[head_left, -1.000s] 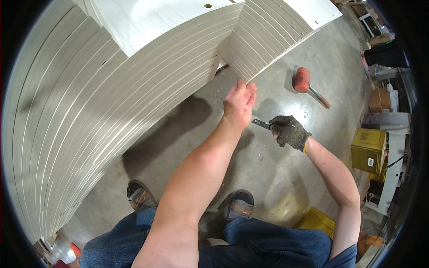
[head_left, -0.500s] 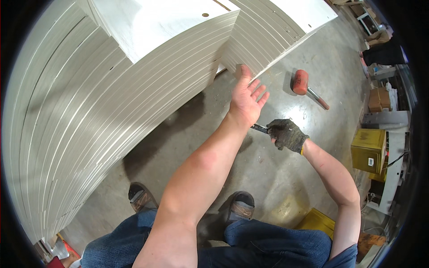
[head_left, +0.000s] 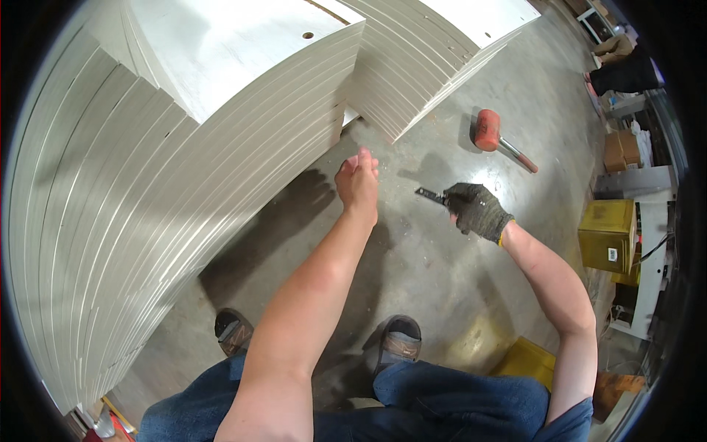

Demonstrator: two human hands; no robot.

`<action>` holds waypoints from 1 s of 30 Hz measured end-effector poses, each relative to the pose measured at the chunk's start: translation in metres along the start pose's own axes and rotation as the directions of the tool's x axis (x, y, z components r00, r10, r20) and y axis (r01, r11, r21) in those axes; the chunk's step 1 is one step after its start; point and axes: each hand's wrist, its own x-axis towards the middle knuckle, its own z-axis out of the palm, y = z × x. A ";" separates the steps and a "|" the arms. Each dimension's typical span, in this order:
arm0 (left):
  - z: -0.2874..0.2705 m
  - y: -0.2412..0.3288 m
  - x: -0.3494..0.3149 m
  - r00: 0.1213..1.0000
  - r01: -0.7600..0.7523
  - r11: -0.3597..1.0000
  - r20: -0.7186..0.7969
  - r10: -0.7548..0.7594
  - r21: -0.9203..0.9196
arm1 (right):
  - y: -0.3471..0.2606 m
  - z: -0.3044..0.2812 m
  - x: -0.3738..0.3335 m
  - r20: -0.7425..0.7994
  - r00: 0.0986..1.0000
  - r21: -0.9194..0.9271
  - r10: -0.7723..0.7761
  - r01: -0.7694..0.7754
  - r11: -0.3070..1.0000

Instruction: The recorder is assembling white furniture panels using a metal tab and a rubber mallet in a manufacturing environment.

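Observation:
My left hand (head_left: 359, 180) is bare and held over the floor beside a tall stack of white boards (head_left: 243, 169). Its fingers are loosely bent, with nothing visible in them, and it is apart from the boards. My right hand (head_left: 477, 211), in a dark knit glove, is closed around a slim black bar-shaped tool (head_left: 430, 195). The tool's flat end points left toward my other hand; the glove covers the rest, so its exact kind is unclear. A second stack of white boards (head_left: 416, 70) stands just beyond my left hand.
A mallet with a red head (head_left: 487, 130) lies on the concrete floor (head_left: 442, 287) past my right hand. Yellow metal cans (head_left: 606, 232) and a cardboard box (head_left: 622, 150) line the right side. Another person's dark-clothed leg (head_left: 626, 74) shows at the far right.
My left hand has moved left and nearer to me, away from the second stack's corner, its fingers now more bent. The right hand has shifted slightly, showing more of the black tool.

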 end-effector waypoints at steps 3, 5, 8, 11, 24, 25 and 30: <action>-0.001 -0.009 -0.015 0.999 0.014 0.988 0.034 -0.019 0.156 | -0.013 -0.002 -0.003 -0.076 0.997 0.098 0.006 0.002 0.995; -0.003 -0.020 -0.028 0.994 0.046 0.975 0.087 -0.066 0.218 | -0.023 0.000 -0.006 -0.106 0.994 0.107 -0.028 0.039 0.993; 0.006 -0.038 -0.041 0.948 0.073 0.986 0.296 -0.116 0.152 | -0.029 0.004 -0.009 -0.107 0.994 0.233 0.010 0.015 0.972; 0.023 -0.043 -0.051 0.930 0.219 0.970 0.321 -0.176 -0.101 | -0.021 0.009 -0.007 -0.041 0.996 0.199 -0.085 0.091 0.976; 0.025 -0.031 -0.040 0.948 0.281 0.944 -0.103 -0.301 -0.173 | -0.031 0.019 -0.024 0.164 0.983 0.028 -0.079 0.076 0.997; 0.024 -0.028 -0.039 0.928 0.286 0.940 -0.190 -0.320 -0.187 | -0.027 0.021 -0.024 0.138 0.978 -0.001 -0.154 0.156 0.988; 0.017 -0.041 -0.042 0.975 0.220 0.960 0.024 -0.219 -0.175 | -0.026 0.026 -0.021 -0.031 1.000 0.379 -0.003 0.014 0.925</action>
